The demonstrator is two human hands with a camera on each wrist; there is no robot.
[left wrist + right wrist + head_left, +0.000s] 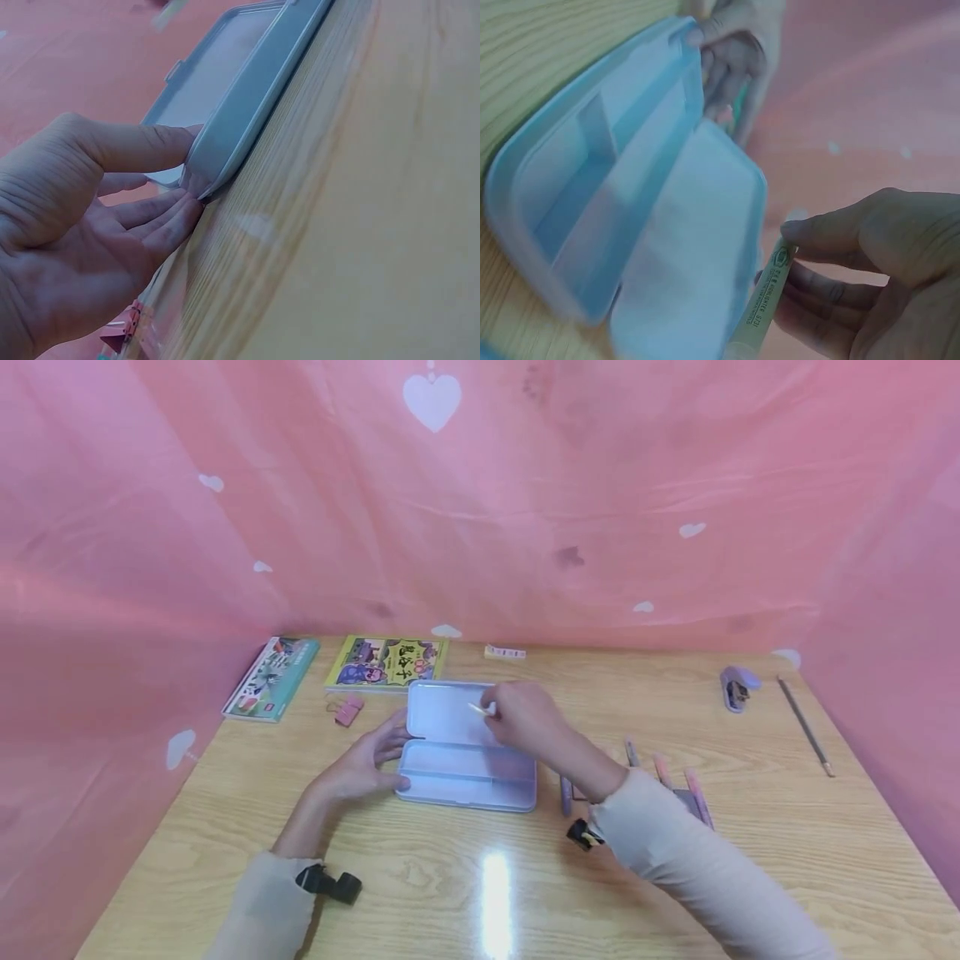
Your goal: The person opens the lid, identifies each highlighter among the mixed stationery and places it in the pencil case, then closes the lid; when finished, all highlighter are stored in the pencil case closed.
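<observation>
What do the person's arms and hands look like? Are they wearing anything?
The left sleeve and right sleeve are plain and pale cream, ending partway down the forearms. Near the cuffs sit a left black gadget and a right black gadget, both small. The left hand and right hand wear no gloves.

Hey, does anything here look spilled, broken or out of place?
Nothing looks spilled or broken around the open, pale-blue rectangular pencil case. Only some dark, irregular smudges on the pink heart-print cloth behind the wood-grain table stand out, unlike its pale hearts; I can't tell whether they're stains or shadows.
</observation>
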